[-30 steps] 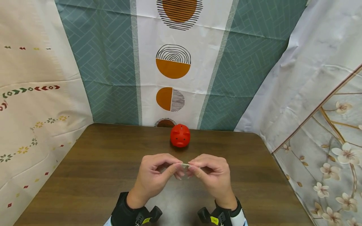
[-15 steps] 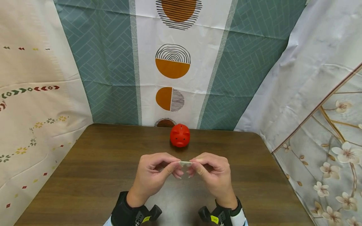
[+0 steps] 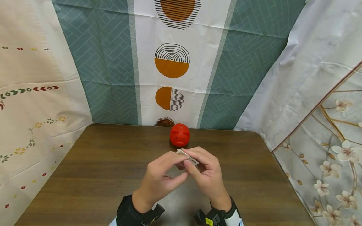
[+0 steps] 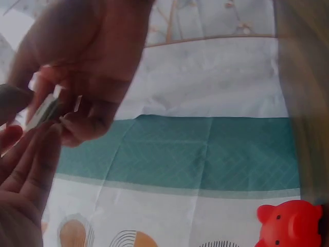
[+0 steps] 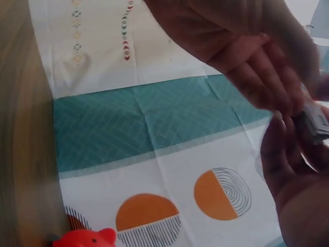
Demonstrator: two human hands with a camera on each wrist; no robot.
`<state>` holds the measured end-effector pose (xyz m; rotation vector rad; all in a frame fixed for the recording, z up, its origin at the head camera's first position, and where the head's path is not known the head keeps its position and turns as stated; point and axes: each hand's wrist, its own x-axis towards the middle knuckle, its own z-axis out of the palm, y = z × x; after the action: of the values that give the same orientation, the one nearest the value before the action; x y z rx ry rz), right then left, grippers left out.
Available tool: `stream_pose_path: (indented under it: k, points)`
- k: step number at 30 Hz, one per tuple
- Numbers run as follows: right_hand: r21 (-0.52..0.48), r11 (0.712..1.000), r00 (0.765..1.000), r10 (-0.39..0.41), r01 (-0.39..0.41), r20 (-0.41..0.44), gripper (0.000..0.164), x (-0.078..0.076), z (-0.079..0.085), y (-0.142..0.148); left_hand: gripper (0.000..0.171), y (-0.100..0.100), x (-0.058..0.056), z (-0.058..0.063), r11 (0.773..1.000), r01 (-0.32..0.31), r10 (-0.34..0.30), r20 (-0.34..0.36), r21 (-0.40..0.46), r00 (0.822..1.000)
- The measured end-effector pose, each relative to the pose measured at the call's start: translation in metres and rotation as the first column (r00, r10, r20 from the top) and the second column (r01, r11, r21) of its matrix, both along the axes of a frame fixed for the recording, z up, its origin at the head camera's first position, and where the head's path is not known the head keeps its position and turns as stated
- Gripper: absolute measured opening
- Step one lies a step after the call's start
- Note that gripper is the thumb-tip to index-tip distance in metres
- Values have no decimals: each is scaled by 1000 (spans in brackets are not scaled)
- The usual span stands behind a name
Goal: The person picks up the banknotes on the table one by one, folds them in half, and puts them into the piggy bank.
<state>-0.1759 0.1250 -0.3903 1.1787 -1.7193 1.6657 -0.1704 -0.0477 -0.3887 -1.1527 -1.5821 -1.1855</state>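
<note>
A small folded banknote [image 3: 193, 160], pale with dark print, is held slantwise between both hands above the table. My right hand [image 3: 207, 174] pinches it between thumb and index finger. The fingers of my left hand [image 3: 159, 179] bend against its far left end, while the left thumb stands apart from it. Fingers partly hide the banknote [image 4: 43, 113] in the left wrist view; in the right wrist view one end of the banknote [image 5: 314, 122] shows. Just beyond the hands stands a red piggy bank [image 3: 179, 135], facing me, with a slot on top.
The brown wooden table [image 3: 113, 150] reaches back to a teal and white patterned curtain [image 3: 110, 62]. A cream cloth [image 3: 34, 110] hangs on the left and a white flowered cloth [image 3: 311, 125] on the right.
The banknote was level between both pinching hands and now slants. My left thumb has come away from it, and the hands have shifted slightly forward and closer together. The piggy bank has not moved.
</note>
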Motion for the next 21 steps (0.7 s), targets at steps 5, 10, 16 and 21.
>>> stream_pose_path:
  k: [5, 10, 16, 21]
  points:
    - [60, 998, 999, 0, -3, 49, 38, 2, 2, 3, 15, -5, -2, -5, 998, -12, 7, 98, 54, 995]
    - [73, 996, 999, -43, 43, -9, 33, 1, 2, 5, 17, -6, -5, -9, 998, -30, 19, 159, 63, 987]
    - [31, 999, 999, -15, 17, -48, 26, -1, 2, 6, 4, -6, -8, -8, 997, 61, -69, 151, 57, 986]
    - [70, 997, 995, -16, 23, -94, 19, -1, 5, 5, 4, -7, -9, -7, 995, 93, -98, 143, 47, 985]
